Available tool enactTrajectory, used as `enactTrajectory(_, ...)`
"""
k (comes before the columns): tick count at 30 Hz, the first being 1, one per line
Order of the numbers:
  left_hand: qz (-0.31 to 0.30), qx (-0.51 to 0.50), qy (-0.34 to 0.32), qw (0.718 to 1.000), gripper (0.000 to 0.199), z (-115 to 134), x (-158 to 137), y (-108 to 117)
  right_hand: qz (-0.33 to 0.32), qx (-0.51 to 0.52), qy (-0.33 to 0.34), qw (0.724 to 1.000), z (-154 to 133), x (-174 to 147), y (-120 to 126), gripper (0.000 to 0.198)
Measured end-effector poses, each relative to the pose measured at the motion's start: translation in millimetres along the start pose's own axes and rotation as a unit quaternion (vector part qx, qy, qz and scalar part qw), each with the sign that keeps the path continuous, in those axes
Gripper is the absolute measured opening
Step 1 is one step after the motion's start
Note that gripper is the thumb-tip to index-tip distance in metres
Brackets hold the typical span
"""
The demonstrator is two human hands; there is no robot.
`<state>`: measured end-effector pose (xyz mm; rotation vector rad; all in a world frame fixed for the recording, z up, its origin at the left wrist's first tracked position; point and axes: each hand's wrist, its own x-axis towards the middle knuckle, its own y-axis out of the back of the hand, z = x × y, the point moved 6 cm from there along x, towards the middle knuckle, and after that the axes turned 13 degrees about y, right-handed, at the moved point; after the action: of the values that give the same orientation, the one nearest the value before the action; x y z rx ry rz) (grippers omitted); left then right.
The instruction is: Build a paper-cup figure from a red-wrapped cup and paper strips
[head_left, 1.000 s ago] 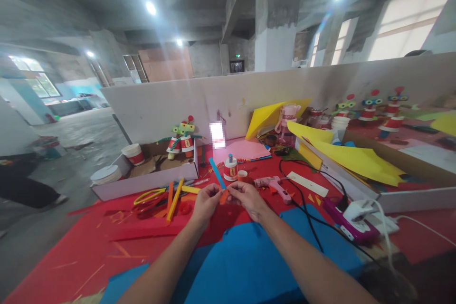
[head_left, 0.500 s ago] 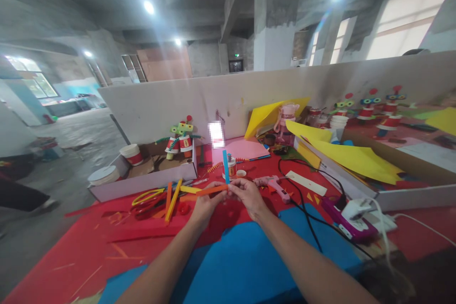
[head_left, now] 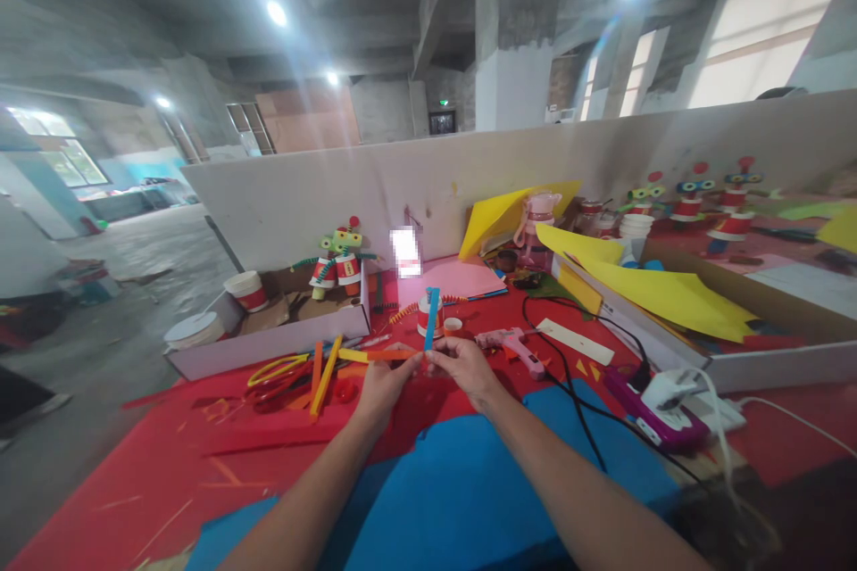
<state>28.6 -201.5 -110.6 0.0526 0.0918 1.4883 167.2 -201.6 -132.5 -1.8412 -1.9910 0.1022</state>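
An orange paper strip (head_left: 394, 355) and a blue paper strip (head_left: 432, 318) meet at an angle between my fingertips. My left hand (head_left: 383, 385) pinches the orange strip, which points left. My right hand (head_left: 464, 366) is closed at the joint, its thumb and fingers on the lower end of the blue strip, which stands up and leans slightly right. Just behind them is a paper-cup figure (head_left: 424, 321) with coiled paper arms, partly hidden by the blue strip. A small cup piece (head_left: 453, 326) lies to its right.
A pink glue gun (head_left: 514, 348) with a black cord lies right of my hands, near a purple power strip (head_left: 660, 415). Scissors (head_left: 268, 375) and yellow strips (head_left: 326, 377) lie left. Cardboard boxes (head_left: 335, 332) stand on both sides; blue paper (head_left: 428, 500) covers the front.
The blue strip has tilted from nearly upright to leaning right. The orange strip has swung closer to level, and my left fingers have shifted toward the joint. A leg at far left has moved outward.
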Motion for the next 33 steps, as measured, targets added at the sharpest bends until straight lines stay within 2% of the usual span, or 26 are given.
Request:
enactTrajectory(5, 0.002, -0.044, 0.033, 0.998, 0.035, -6.6, 2.6, -0.5, 0.029, 0.048, -0.034, 0.998, 4.6, -0.9, 0.1, 0.046)
enactTrajectory(9, -0.002, -0.046, 0.034, 0.998, 0.036, -7.0, 3.1, -3.0, 0.041, 0.066, -0.028, 0.997, 3.1, -0.9, 0.2, 0.043)
enactTrajectory(12, -0.017, -0.028, 0.033, 0.999, 0.036, -6.1, 2.8, -5.3, 0.029, 0.056, -0.023, 0.998, 0.8, -1.8, -0.5, 0.041)
enactTrajectory(17, -0.033, -0.052, 0.026, 0.998, 0.034, -5.1, 2.7, -5.6, 0.002, 0.053, -0.045, 0.998, -0.5, -4.4, -3.5, 0.037)
enactTrajectory(23, -0.045, -0.067, 0.037, 0.996, 0.034, -6.0, 3.3, -7.9, 0.022, 0.078, -0.038, 0.996, -2.6, -5.2, -5.8, 0.039)
enactTrajectory(28, -0.049, -0.086, 0.041, 0.994, 0.032, -7.1, 2.1, -5.6, -0.014, 0.112, -0.021, 0.993, -0.6, -4.5, -9.4, 0.036)
enactTrajectory(33, -0.042, -0.113, 0.034, 0.992, 0.028, -10.4, 5.0, 0.3, -0.012, 0.149, -0.053, 0.987, 6.0, -3.7, -7.2, 0.042)
